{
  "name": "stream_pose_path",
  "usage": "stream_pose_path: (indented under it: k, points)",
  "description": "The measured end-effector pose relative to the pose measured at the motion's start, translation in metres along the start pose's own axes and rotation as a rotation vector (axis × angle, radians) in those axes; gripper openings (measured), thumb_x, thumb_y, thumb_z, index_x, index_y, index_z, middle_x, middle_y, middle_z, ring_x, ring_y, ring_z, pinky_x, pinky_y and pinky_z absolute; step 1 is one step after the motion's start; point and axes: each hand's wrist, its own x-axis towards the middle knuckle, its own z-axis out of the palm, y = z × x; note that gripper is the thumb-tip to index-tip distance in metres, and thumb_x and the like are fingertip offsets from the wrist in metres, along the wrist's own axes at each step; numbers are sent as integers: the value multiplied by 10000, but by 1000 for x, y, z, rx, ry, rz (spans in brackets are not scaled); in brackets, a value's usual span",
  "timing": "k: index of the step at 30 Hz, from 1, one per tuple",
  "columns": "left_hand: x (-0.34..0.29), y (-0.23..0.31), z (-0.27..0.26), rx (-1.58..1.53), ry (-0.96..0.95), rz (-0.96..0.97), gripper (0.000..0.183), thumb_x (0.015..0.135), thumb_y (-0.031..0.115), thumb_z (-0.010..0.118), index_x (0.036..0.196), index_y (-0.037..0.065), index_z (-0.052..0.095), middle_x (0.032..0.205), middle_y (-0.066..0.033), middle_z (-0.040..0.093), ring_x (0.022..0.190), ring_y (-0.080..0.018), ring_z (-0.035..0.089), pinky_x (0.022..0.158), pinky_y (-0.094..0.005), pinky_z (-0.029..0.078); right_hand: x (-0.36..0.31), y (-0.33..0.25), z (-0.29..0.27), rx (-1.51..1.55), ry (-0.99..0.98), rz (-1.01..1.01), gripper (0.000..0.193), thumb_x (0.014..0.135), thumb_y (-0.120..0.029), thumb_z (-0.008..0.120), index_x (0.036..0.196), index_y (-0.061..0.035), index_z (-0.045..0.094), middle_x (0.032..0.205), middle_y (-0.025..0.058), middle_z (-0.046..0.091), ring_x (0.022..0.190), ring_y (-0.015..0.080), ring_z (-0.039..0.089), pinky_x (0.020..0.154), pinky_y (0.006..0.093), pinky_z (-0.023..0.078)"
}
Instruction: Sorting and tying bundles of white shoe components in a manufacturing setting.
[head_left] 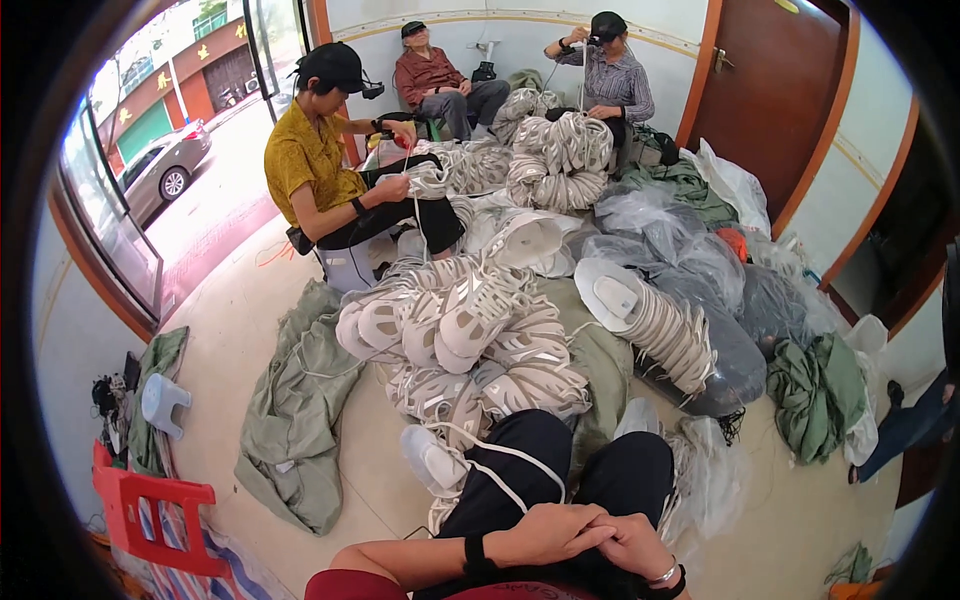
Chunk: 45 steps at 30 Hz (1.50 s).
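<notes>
My left hand (545, 534) and my right hand (638, 546) are folded together above my lap, fingers closed against each other. No object shows in either. A pale shoelace (500, 480) loops across my left thigh, coming from a whitish shoe upper (433, 462) beside that knee. Just beyond my knees rises a heap of beige and grey shoe uppers (465, 325), nested in bundles. To its right, a long row of nested uppers (655, 325) leans on grey plastic bags. Part of another upper (638, 418) shows behind my right knee.
A person in a yellow shirt (310, 170) pulls a lace at left; another in a striped shirt (615, 80) handles lace at the back. A third sits in a red shirt (432, 72). Green sacking (305, 410), a small stool (164, 405) and a red chair (160, 510) lie leftward.
</notes>
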Motion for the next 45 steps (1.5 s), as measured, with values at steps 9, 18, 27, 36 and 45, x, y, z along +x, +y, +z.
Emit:
stream_pose_path:
  k: [9, 18, 27, 36, 45]
  points:
    - [-13, -21, -21, -39, -37, -68, 261, 907, 319, 562, 924, 80, 666, 728, -116, 645, 675, -282, 637, 600, -343, 481, -3, 9, -15, 7, -22, 76, 126, 861, -156, 595, 893, -46, 645, 736, 118, 622, 596, 281, 605, 556, 320, 477]
    - [-17, -15, -45, -252, -172, -230, 215, 927, 226, 550, 984, 53, 665, 743, -27, 655, 646, -85, 580, 606, -231, 454, -10, 13, -16, 168, 69, 173, 140, 883, -136, 605, 887, -6, 657, 712, 60, 624, 526, 117, 586, 493, 244, 459]
    - [-10, -36, -15, -660, -197, -315, 309, 974, 229, 482, 944, -15, 668, 868, -36, 675, 832, -87, 584, 774, -227, 454, -7, -4, -18, 545, 199, -22, 155, 889, -76, 551, 789, 19, 622, 893, 121, 668, 640, 101, 608, 585, 231, 473]
    - [8, -26, -40, -695, 294, -190, 203, 933, 69, 516, 1097, -7, 609, 981, -75, 675, 699, -57, 576, 661, -193, 491, -12, 5, -12, 950, 109, -31, 208, 917, -93, 533, 724, -14, 529, 748, 61, 590, 576, 89, 531, 585, 231, 462]
    - [18, 14, -34, -568, 261, 55, 131, 908, 64, 564, 992, -15, 624, 809, -63, 661, 613, -51, 529, 522, -193, 407, -9, 3, -2, 953, 199, 122, 349, 936, -124, 528, 1254, -34, 418, 765, 1, 533, 607, 48, 495, 638, 216, 484]
